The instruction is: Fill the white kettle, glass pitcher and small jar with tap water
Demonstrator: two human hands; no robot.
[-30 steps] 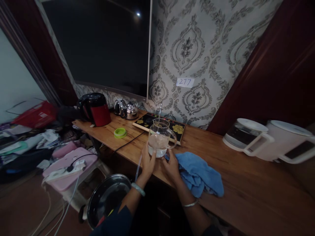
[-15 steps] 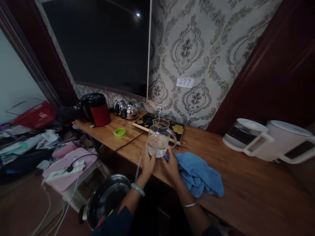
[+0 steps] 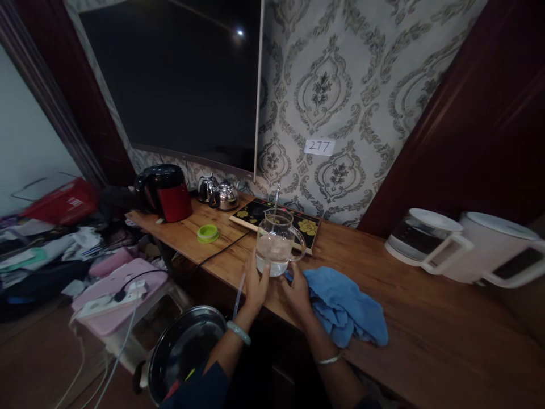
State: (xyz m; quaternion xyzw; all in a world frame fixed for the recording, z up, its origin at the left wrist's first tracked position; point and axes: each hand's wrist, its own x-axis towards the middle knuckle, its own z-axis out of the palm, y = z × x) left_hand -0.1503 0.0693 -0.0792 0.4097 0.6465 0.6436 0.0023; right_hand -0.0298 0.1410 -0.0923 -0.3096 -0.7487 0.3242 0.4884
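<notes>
A clear glass teapot (image 3: 275, 250), part filled with water, stands upright between my hands with its handle to the right. My left hand (image 3: 256, 288) is wrapped round its lower left side, the thumb against the glass. At the lower right of its base, my right hand (image 3: 296, 291) presses its fingers to the glass below the handle. Whether the base rests on the table is hard to tell. Behind it lies a black cooktop with gold flowers (image 3: 309, 227), and a thin metal spout (image 3: 277, 194) rises there. A crumpled blue cloth (image 3: 349, 307) lies beside my right hand.
On the wooden table (image 3: 409, 318) sit a lime-green lid (image 3: 208, 233), a red and black kettle (image 3: 170, 193), small steel teapots (image 3: 227, 196), and white-handled jugs (image 3: 426, 238) at right. Below are a dark pot (image 3: 187, 341) and a pink stool (image 3: 106, 295) with a power strip.
The view has shifted very slightly. Both hands keep the same hold on the glass teapot, and nothing else has visibly moved.
</notes>
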